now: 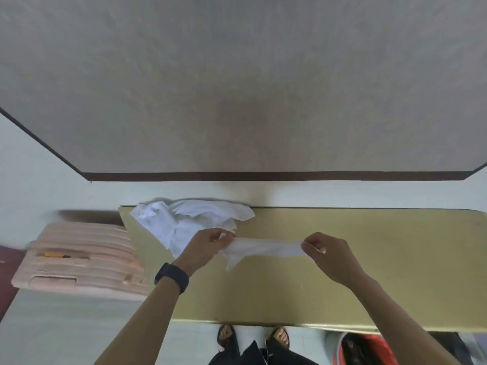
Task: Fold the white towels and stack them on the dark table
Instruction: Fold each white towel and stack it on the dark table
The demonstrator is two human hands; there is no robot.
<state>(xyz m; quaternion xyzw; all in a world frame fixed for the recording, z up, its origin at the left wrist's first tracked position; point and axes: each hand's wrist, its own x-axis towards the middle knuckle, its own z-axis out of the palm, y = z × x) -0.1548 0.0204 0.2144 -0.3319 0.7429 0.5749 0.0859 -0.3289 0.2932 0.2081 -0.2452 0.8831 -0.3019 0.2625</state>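
A white towel is stretched level between my hands above the olive-gold table. My left hand pinches its left end, and a loose corner hangs below that end. My right hand pinches the right end. A heap of crumpled white towels lies on the table's far left corner, just behind my left hand. A black band sits on my left wrist.
A pink ribbed crate stands left of the table with a yellow item on it. The wall rises right behind the table. My sandalled feet show below the near edge, and an orange and grey bag lies at the lower right.
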